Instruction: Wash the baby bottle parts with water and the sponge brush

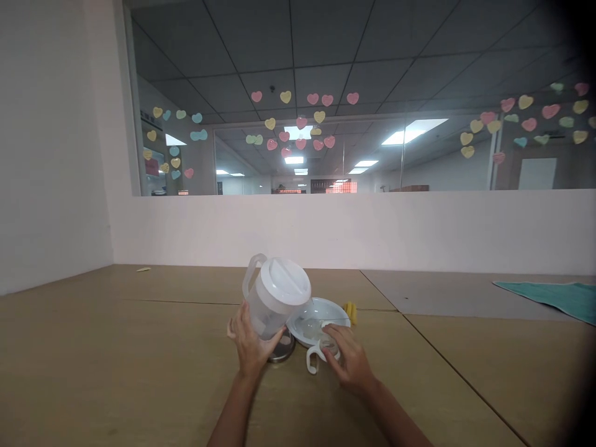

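Note:
My left hand [254, 341] is closed around the lower body of a translucent plastic pitcher [266, 311]. The pitcher is tilted to the right, with its white lid [285, 280] on and its handle at the upper left. My right hand [350, 357] grips a small cup [316, 356] with a white handle by its rim; the fingers cover part of it. Just behind the cup lies a white bowl [343, 310], and something pale inside it is hard to make out. A dark round metal dish [283, 349] shows partly from under the pitcher.
Yellow pieces [351, 313] lie right of the bowl. A green cloth [554, 295] rests at the far right of the wooden table [162, 366]. A low white wall [326, 230] with a window above closes off the back. A small flat scrap [143, 269] lies at the back left.

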### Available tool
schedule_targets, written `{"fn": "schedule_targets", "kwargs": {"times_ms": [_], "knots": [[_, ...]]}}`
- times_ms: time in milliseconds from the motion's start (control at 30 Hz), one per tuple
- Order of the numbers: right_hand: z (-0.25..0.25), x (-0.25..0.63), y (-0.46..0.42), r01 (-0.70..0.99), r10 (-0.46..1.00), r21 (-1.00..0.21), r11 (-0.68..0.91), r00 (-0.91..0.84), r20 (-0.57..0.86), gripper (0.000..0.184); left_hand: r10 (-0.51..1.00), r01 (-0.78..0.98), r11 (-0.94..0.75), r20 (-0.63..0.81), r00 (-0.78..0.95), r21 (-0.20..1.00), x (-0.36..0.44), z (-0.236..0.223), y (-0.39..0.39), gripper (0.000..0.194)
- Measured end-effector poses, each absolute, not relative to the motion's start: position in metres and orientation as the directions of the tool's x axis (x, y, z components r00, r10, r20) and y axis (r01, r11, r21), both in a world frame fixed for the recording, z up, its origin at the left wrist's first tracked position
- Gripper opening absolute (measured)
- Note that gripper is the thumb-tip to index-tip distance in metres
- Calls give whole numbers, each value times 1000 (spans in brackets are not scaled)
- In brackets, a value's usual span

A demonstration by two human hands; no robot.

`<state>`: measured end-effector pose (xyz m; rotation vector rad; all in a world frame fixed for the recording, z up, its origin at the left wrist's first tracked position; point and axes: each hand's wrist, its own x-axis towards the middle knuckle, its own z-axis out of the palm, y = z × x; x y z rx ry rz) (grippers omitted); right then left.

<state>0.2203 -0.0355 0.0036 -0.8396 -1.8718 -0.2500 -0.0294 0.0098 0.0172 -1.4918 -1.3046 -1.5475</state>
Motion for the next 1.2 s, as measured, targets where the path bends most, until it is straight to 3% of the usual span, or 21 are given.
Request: {"fn": "schedule_targets", "kwargs": {"times_ms": [367,733,1000,1200], "knots": [[0,214,-33,640,494,-275,718,-190,848,25,122,935,-356,992,38,8,-36,17,5,95],[-10,215,-28,666,395,-228,710,-109,912,30,30,914,-370,981,190,-166,-34,18,3,84],[-4,214,-31,648,304,-166,744,-107,947,21,27,916,-367,982,185,-163,-32,19,2,82],[0,212,-35,628,336,-178,758,-142,931,15,62,948,-311,993,97,-73,-32,16,5,77]]}}
